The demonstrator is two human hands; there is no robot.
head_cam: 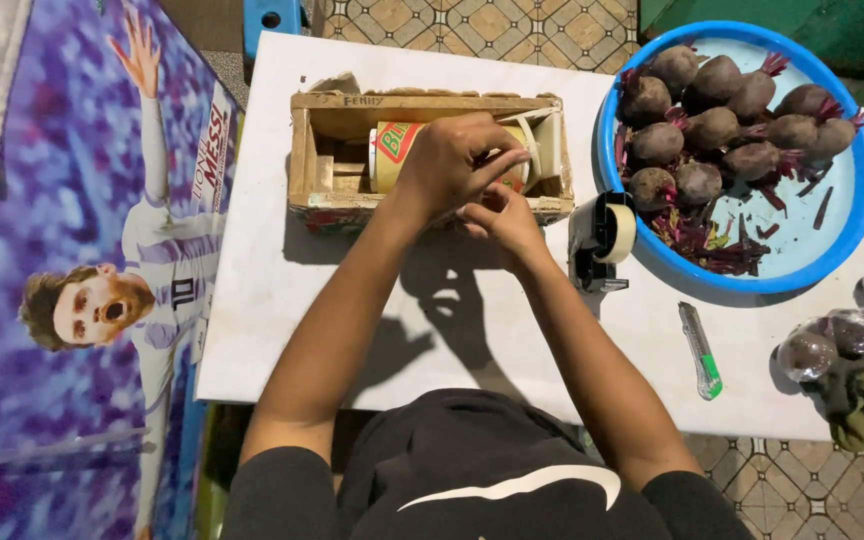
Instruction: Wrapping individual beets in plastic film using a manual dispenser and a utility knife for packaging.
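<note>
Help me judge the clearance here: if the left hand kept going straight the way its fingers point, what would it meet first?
The left hand points right and slightly away, over the roll in the wooden box. It would probably meet the box's right end wall first, though depth is unclear.

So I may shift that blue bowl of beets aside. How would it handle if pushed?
The bowl probably slides flat on the white table; its base looks wide. It likely feels heavy, since beets pile at one side. The round beets may roll toward the bare part if jolted.
</note>
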